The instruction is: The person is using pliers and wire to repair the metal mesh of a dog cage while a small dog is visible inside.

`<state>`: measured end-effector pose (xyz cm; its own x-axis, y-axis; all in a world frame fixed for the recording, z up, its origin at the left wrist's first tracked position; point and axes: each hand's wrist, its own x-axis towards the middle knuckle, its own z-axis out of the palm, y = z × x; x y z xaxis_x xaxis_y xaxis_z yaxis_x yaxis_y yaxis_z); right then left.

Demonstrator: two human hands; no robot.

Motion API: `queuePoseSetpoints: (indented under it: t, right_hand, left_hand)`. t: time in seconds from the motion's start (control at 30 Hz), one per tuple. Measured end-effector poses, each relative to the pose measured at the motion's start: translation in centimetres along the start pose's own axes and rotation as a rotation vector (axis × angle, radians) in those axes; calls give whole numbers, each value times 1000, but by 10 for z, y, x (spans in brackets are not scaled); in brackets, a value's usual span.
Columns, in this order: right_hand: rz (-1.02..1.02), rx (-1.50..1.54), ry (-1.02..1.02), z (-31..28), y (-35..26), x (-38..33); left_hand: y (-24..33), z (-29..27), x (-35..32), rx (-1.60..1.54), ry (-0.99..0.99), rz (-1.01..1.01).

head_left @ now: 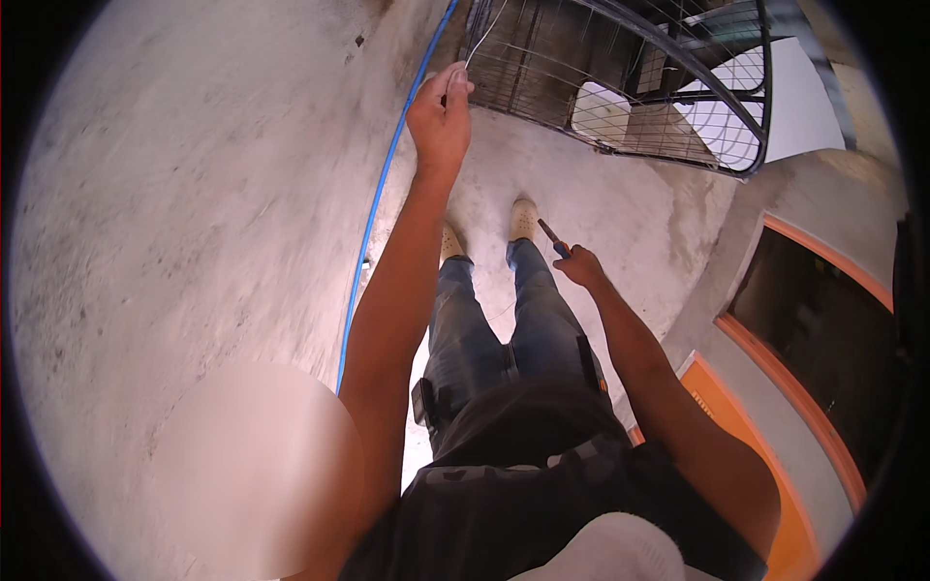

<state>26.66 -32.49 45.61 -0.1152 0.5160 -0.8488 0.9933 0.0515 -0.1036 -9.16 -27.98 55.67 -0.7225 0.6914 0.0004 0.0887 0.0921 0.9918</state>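
My left hand (442, 121) is raised at the upper middle, fingers closed in a pinch on a thin white wire (487, 35). The wire runs up from the fingertips and out at the top of the view. Lower and to the right, my right hand (582, 267) is closed round the handle of a small hand tool (549, 234). Its narrow dark end points up and left, towards my right shoe, and part of the grip looks bluish. The fingers cover most of the handle, so its exact kind cannot be made out.
A blue cable or hose (380, 184) runs along the rough grey wall (213, 194) on the left. Ahead stands a dark metal frame with wire mesh (542, 73), with white panels (790, 97) behind it. An orange-framed opening (775, 363) is at the right.
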Motion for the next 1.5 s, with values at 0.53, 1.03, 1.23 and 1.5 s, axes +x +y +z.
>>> queuePoseSetpoints:
  t: [0.53, 1.03, 1.23, 1.5]
  right_hand:
    - [-11, 89, -56, 30, 74, 76]
    - [80, 155, -185, 38, 100, 78]
    - [4, 85, -44, 37, 93, 96]
    - [107, 373, -56, 51, 54, 84]
  left_hand:
    - [-119, 55, 28, 164, 42, 5]
    - [-177, 47, 48, 695, -49, 259]
    - [-199, 46, 49, 585, -126, 183]
    - [-208, 51, 36, 610, -198, 134]
